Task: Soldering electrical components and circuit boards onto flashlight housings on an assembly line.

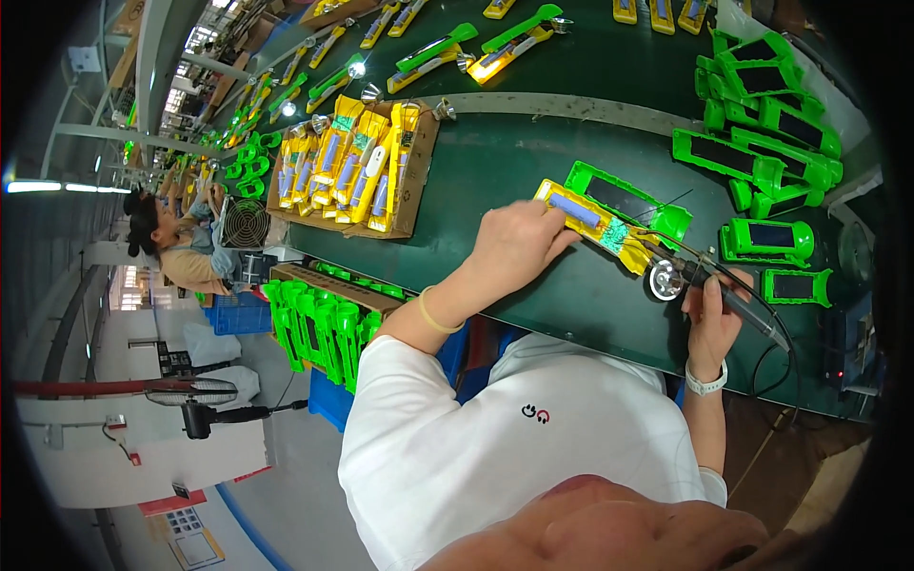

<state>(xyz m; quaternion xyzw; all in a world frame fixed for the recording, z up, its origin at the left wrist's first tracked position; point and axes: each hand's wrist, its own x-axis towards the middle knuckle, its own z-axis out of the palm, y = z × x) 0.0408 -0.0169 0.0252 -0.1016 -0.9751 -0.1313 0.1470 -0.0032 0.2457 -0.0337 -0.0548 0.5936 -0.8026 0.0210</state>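
Note:
My left hand (522, 243) has its fingers closed on the edge of a yellow lamp housing (636, 255). A purple battery cell (575, 210) and a small green circuit board (614, 234) lie inside that housing. My right hand (716, 319) is wrapped round a black soldering iron (752, 309) with a cable. Its slim front end points at the board end of the housing; whether the tip touches is too small to tell. A round silver reflector (665, 280) sits under the iron, beside the housing. Just behind lies a green cover (619, 197) with a dark panel.
A cardboard box (411, 181) of yellow housings stands at the left on the green bench (457, 228). Green covers (762, 143) are piled at the right. Lamp pieces (509, 57) line the far strip, some lit. Another person (181, 243) sits farther left, near a fan (246, 224).

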